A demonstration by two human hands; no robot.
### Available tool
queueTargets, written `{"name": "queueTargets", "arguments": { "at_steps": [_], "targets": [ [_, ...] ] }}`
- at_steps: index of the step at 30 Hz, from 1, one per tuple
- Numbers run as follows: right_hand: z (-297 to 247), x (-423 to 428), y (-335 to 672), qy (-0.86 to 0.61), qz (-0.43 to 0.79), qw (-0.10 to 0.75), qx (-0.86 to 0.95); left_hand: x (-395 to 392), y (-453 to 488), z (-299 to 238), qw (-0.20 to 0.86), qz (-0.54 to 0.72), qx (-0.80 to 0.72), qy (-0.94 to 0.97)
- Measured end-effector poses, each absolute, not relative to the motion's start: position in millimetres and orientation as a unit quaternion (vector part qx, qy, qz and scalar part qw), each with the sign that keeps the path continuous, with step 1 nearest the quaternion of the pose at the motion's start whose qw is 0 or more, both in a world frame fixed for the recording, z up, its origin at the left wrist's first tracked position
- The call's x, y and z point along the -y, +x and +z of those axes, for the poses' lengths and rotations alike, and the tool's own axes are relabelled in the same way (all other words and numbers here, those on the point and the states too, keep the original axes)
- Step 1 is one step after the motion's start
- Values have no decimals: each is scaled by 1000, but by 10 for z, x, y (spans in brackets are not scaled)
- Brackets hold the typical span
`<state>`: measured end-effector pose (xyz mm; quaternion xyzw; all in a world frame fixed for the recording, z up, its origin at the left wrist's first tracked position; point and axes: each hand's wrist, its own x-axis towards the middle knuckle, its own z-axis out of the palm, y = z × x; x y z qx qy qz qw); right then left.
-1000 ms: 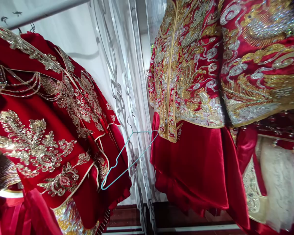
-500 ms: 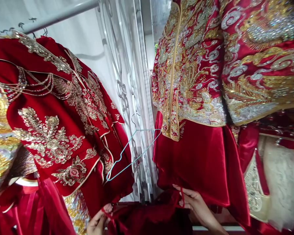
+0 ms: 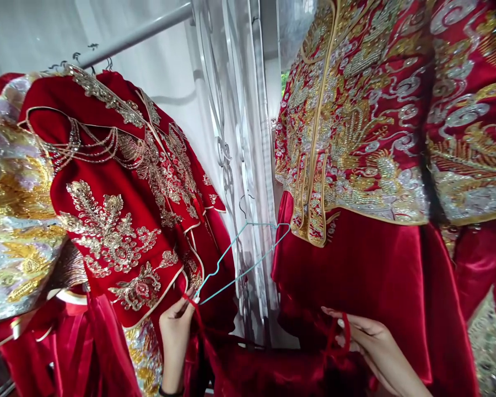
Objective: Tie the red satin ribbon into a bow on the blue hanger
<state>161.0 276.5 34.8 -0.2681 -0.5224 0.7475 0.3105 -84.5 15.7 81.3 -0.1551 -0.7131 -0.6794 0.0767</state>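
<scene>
Hands, two. Left hand (image 3: 177, 325): fingers clamped on one strap (image 3: 200, 321). Right hand (image 3: 374, 339): fingers bent around a second strap (image 3: 347, 331), thumb hard to make out.

Red garment (image 3: 281, 372), one: slung between both hands at the lower middle, upper edge running crosswise, body hanging downward; lower part cut off, folds dark.

Blue hanger (image 3: 235, 277), one: hook upward, long axis slanting from lower left to upper right; near corner at the left fingers, contact unclear.

Beyond: red jacket (image 3: 136, 215), one, left; embroidered jackets (image 3: 364, 143), two, right, the outer cut off.
</scene>
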Motion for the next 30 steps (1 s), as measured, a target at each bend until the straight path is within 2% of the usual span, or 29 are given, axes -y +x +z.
{"name": "queueTargets", "arguments": {
  "at_steps": [12, 21, 25, 30],
  "targets": [
    [313, -2877, 1539, -237, 746, 325, 531, -553, -1118, 1287, 32, -648, 723, -237],
    [246, -2857, 1445, -226, 760, 325, 516, -758, -1192, 1224, 28, -557, 770, -309],
    [364, -2990, 1425, -218, 748, 359, 514, -635, -1220, 1421, -13, -534, 767, -356],
    [503, -3381, 1318, -205, 695, 454, 518, -464, -1413, 1694, -101, -489, 763, -411]
  ]
}}
